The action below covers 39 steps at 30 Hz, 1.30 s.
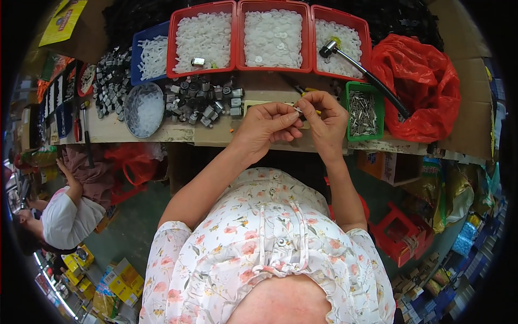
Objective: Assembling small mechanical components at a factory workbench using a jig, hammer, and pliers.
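My left hand (264, 127) and my right hand (324, 119) meet above the front edge of the wooden bench (216, 135). Between their fingertips they pinch a small white and metal part (298, 110). The part is too small to tell its shape. Just left of my hands lies a heap of small grey and black metal pieces (202, 100). A green tray of thin metal pins (362, 112) stands right beside my right hand.
Three red bins (272, 38) and a blue bin (150, 54) of white plastic parts line the back. A hammer (359, 67) rests on the right bin. A round bowl (144, 109), a red bag (423, 89). A seated person (67, 210) is at the left.
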{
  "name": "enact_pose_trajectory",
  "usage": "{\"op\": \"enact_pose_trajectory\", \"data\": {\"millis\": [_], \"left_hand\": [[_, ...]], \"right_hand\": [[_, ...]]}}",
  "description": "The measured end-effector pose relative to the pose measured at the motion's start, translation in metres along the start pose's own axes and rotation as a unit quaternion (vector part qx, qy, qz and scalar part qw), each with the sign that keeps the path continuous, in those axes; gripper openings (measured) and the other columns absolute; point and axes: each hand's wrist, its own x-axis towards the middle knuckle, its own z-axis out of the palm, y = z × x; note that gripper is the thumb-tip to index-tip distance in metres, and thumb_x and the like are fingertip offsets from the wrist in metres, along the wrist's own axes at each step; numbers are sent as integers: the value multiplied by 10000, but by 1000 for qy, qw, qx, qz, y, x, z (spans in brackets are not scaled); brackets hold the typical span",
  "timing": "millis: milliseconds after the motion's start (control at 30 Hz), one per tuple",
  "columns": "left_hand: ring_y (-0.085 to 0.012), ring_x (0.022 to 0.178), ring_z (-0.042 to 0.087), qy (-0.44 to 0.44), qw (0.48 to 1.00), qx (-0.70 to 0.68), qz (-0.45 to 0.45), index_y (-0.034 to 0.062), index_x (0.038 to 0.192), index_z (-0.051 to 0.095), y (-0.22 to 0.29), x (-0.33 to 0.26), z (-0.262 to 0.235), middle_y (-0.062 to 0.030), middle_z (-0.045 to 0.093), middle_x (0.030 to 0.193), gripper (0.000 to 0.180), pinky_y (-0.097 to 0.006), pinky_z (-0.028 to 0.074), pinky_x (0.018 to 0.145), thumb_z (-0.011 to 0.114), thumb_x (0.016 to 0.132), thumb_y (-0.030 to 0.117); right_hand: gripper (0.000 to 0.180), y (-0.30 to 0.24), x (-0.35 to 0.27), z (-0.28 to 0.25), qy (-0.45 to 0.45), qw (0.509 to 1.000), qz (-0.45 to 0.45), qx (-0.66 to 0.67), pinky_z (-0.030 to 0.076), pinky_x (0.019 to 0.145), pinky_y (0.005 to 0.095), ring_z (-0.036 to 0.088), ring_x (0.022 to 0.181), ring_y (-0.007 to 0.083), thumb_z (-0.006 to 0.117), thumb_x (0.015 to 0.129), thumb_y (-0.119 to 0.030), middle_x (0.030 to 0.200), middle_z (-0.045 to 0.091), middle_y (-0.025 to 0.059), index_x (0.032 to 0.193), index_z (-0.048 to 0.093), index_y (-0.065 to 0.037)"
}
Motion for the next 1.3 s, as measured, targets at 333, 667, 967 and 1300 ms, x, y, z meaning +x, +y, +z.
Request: {"op": "enact_pose_trajectory", "data": {"millis": [333, 667, 967, 1300], "left_hand": [[-153, 739, 696, 13, 1000, -14, 20, 3, 1034, 670, 0, -1, 0, -98, 715, 919, 137, -227, 545, 608, 671, 940, 103], [-117, 661, 638, 162, 891, 375, 200, 6, 1017, 713, 1, -36, -11, -69, 713, 898, 143, -250, 497, 582, 712, 901, 90], [-302, 925, 583, 152, 594, 650, 449, 45, 986, 711, -9, -35, -28, -94, 632, 955, 252, -391, 479, 773, 768, 742, 28], [-285, 1074, 567, 128, 490, 723, 469, 37, 1028, 689, -22, -27, -38, -87, 629, 1091, 283, -414, 444, 873, 671, 746, 49]], "right_hand": [[116, -5, -7, -11, -62, 994, -55, -73, 512, 821, 253, 661, 886, 126, 688, 916, -43, 952, 710, 75, 991, 670, 44], [117, 8, -6, 5, -85, 955, -157, -236, 507, 821, 338, 651, 993, 280, 691, 836, 18, 1097, 662, 140, 946, 652, 9], [141, 17, -3, 15, -111, 919, -206, -318, 445, 914, 416, 574, 1080, 335, 715, 784, -2, 1140, 626, 130, 908, 652, -18], [151, 19, 2, 17, -131, 910, -225, -324, 441, 917, 420, 575, 1070, 320, 721, 769, 0, 1030, 634, 95, 896, 641, -13]]}}
